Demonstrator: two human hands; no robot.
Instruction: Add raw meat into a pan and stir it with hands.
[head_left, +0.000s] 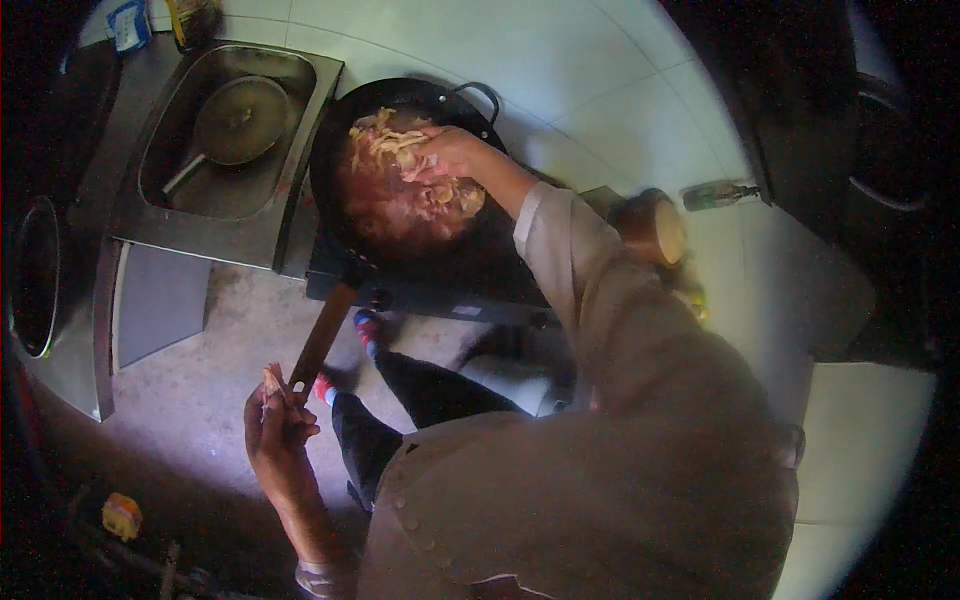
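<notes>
A large black wok (420, 251) with a loop handle and a long wooden handle (322, 337) sits on a stove (450, 296). Pieces of raw-looking meat, perhaps poultry (386, 142), lie in it amid reddish contents. My right hand (442, 154) reaches over the wok, its fingers among the pale pieces; whether it grips one is unclear. Low at the left, beside the end of the wooden handle, my left hand (281, 420) has its fingers closed around a small pinkish piece of meat (272, 379).
Left of the wok, a frying pan (244, 120) rests in a metal sink (225, 206). A glass bottle (716, 195) and a brownish round container (652, 225) are at the right. Packages (129, 26) stand at the upper left, beside the tiled wall (487, 37).
</notes>
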